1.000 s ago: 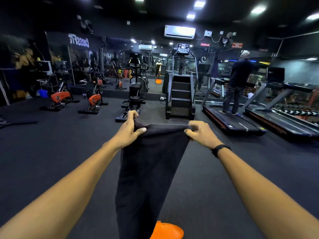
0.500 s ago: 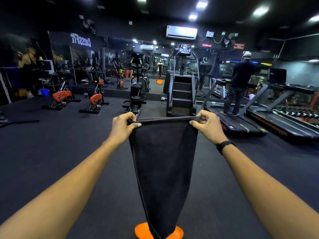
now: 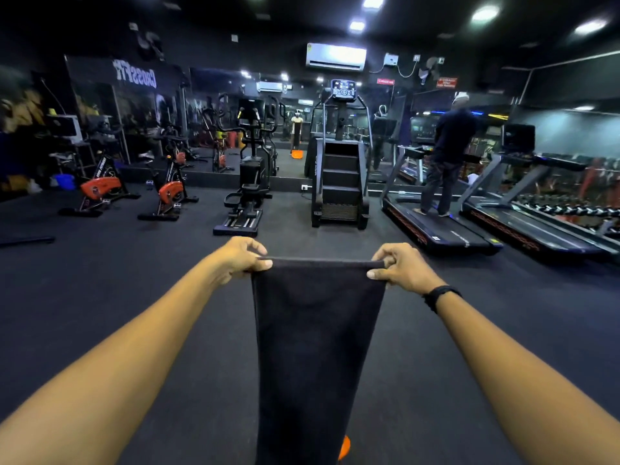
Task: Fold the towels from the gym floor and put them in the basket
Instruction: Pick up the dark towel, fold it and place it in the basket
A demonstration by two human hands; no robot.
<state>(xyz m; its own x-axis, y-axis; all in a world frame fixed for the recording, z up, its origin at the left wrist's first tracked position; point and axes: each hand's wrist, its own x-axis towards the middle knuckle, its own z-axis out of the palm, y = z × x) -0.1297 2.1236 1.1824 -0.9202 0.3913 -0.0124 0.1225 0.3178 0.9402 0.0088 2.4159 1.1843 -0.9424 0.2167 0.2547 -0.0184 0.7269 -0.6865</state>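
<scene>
A dark towel hangs straight down in front of me, its top edge stretched level between both hands. My left hand pinches the top left corner with thumb and fingers. My right hand, with a black band on its wrist, pinches the top right corner. An orange basket stands on the floor below; only a sliver of it shows past the towel's lower right edge, the remainder is hidden behind the cloth.
Dark gym floor spreads all around. Ahead stand two orange exercise bikes, an elliptical and a stair climber. A person walks on a treadmill at the right. Mirrors line the far wall.
The towel's top edge has been pulled taut and level and hangs flatter. It now covers more of the orange basket. Both hands sit a little lower in view.
</scene>
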